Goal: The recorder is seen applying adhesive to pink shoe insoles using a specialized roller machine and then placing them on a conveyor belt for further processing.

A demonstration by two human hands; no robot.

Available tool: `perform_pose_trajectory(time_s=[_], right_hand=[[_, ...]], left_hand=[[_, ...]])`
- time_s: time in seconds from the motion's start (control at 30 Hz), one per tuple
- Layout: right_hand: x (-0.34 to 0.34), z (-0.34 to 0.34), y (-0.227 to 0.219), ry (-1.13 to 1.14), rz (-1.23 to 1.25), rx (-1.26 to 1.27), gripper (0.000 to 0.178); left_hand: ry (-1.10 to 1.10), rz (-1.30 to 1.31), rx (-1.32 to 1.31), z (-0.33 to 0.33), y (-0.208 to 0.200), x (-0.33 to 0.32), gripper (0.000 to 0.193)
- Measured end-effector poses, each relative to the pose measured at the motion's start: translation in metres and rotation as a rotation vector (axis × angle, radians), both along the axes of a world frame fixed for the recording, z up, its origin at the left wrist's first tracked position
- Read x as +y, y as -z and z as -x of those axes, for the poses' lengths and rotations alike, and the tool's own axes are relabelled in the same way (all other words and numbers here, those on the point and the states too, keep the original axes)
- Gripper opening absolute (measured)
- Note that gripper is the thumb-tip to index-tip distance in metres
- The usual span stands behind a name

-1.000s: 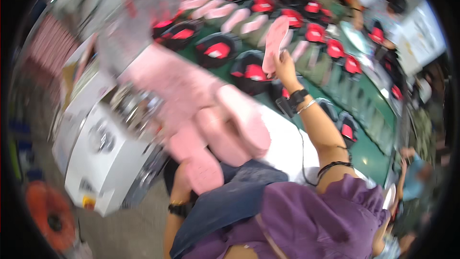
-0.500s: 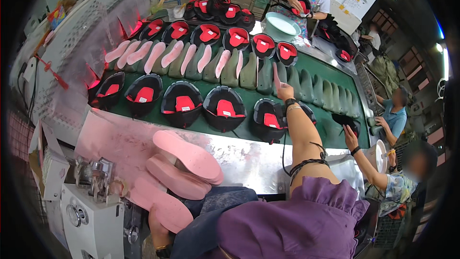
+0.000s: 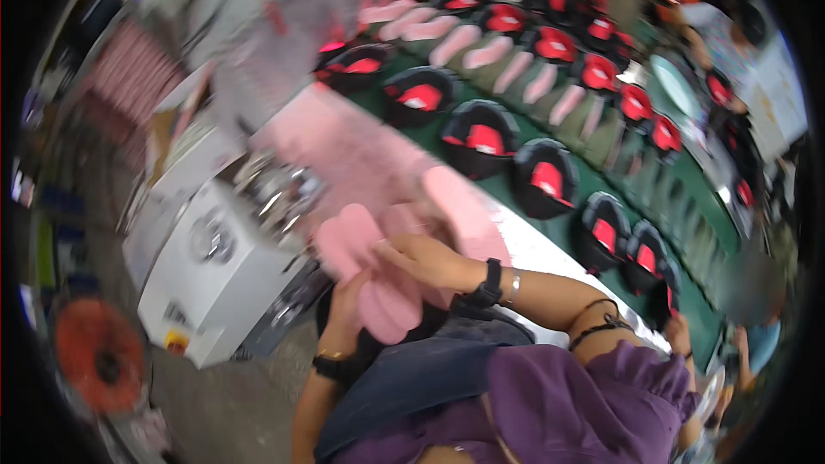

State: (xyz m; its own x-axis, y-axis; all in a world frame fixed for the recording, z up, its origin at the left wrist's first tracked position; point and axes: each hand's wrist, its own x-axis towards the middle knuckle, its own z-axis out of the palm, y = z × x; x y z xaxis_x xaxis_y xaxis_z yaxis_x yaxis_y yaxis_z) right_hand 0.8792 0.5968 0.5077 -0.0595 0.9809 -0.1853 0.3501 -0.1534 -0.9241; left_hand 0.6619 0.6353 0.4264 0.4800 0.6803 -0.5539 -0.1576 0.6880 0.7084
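Pink foam insoles (image 3: 388,316) are held low in front of me. My left hand (image 3: 345,305) grips them from the near left side, fingers wrapped at their edge. From the right, my right hand (image 3: 436,263) reaches over with fingertips pressed on the same insoles; motion blur hides the exact grip. Another pink insole (image 3: 464,206) lies on the metal ledge just beyond my right hand. Beyond it, black shoe uppers (image 3: 479,142) with red linings stand in rows on a green conveyor belt (image 3: 563,236).
Pink insoles lie along a row of green shoe lasts (image 3: 679,206). To the left stands a white machine (image 3: 202,279) with metal fittings. An orange-red round object (image 3: 99,352) is on the floor side. Co-workers stand at the far right, and one person's hand (image 3: 679,335) holds an upper.
My view has swung left. My right hand has come back from the belt to the insoles, without the insole it held there. My left hand has raised its insole.
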Motion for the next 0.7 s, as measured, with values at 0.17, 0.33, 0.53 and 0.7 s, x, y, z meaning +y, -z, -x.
perform_pose_trajectory(time_s=[0.17,0.33,0.53,0.7], right_hand=[[0.024,0.029,0.048,0.224,0.229,0.327,0.035],[0.060,0.008,0.086,0.330,-0.029,0.063,0.036],[0.138,0.016,0.064,0.281,0.051,0.057,0.041],[0.156,0.015,0.068,0.262,-0.007,-0.023,0.042]], left_hand=[[-0.032,0.096,-0.190,-0.001,-0.030,0.003,0.042],[0.054,0.223,-0.226,0.024,-0.033,-0.006,0.062],[0.117,0.320,-0.232,0.035,-0.018,-0.018,0.060],[0.084,0.330,-0.225,0.033,-0.020,-0.021,0.061]])
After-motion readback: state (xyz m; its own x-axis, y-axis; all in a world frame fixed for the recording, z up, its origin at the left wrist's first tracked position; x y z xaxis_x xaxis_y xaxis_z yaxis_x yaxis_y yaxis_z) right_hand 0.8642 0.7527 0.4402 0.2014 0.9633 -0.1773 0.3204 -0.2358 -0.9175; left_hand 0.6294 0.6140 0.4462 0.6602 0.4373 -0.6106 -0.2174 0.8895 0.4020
